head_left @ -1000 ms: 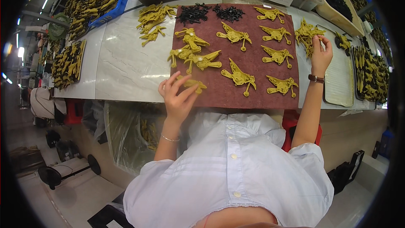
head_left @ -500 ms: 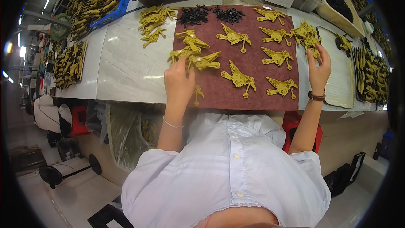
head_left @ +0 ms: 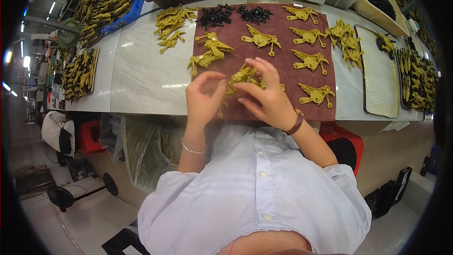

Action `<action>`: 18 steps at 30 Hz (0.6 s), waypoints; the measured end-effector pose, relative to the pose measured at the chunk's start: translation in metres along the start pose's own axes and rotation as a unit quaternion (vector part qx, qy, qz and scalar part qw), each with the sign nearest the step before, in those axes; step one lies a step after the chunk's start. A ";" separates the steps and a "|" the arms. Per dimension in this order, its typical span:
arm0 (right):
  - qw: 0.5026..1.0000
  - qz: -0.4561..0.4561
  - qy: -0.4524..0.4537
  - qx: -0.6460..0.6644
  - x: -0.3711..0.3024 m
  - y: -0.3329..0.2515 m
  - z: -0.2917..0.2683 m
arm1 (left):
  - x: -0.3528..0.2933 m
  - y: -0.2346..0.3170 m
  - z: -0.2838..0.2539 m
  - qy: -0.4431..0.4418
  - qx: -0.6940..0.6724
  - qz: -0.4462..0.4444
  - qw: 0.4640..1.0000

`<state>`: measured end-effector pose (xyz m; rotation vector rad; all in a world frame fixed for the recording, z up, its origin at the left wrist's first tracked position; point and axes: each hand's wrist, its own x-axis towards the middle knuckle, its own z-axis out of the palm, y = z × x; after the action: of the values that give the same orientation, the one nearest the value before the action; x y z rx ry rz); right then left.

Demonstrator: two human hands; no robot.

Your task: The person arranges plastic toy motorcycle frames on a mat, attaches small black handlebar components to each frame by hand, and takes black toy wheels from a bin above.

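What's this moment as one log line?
right fingers: holding yellow part; left fingers: beside it, contact unclear; cloth: other parts, black pieces

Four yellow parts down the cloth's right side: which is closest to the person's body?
The bottom yellow part, to the right of the right hand. It lies nearest the cloth's front edge; the other three lie farther back.
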<state>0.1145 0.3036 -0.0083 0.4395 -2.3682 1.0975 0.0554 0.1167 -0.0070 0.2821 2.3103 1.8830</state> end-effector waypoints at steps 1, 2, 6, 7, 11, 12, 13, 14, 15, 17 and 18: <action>1.000 -0.001 0.001 0.001 0.000 0.000 0.005 | -0.004 0.001 0.003 -0.021 -0.055 0.009 0.998; 1.000 -0.014 -0.004 -0.010 0.000 0.000 0.008 | -0.009 0.005 0.004 -0.021 -0.054 0.009 0.998; 1.000 -0.015 0.005 0.027 -0.001 0.000 0.006 | -0.023 0.014 0.001 -0.087 -0.219 -0.040 0.971; 1.000 -0.014 0.005 0.026 -0.003 -0.001 0.003 | -0.025 0.016 0.000 -0.113 -0.177 0.003 0.978; 0.992 -0.008 -0.008 0.127 -0.012 -0.007 -0.006 | -0.020 0.022 -0.008 -0.160 -0.031 0.125 0.979; 0.984 0.005 -0.008 0.178 -0.014 -0.008 -0.008 | -0.018 0.019 -0.010 -0.171 0.025 0.188 0.967; 0.977 0.049 0.024 0.207 -0.015 -0.005 -0.014 | -0.019 0.019 -0.006 -0.138 0.016 0.187 0.973; 0.966 0.092 0.054 0.237 -0.016 0.002 -0.025 | -0.018 0.019 -0.007 -0.137 0.016 0.187 0.973; 0.952 0.107 0.139 0.251 -0.012 0.011 -0.038 | -0.017 0.018 -0.010 -0.088 -0.015 0.170 0.981; 0.900 0.185 0.284 0.274 -0.012 0.044 -0.071 | -0.010 0.016 -0.017 0.000 0.029 0.211 0.977; 0.860 0.211 0.374 0.276 -0.007 0.057 -0.085 | -0.005 0.010 -0.016 0.001 0.030 0.211 0.977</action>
<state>0.1180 0.4062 -0.0002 -0.3209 -1.4570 1.7585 0.0570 0.1018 0.0059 0.8365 2.4600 1.9844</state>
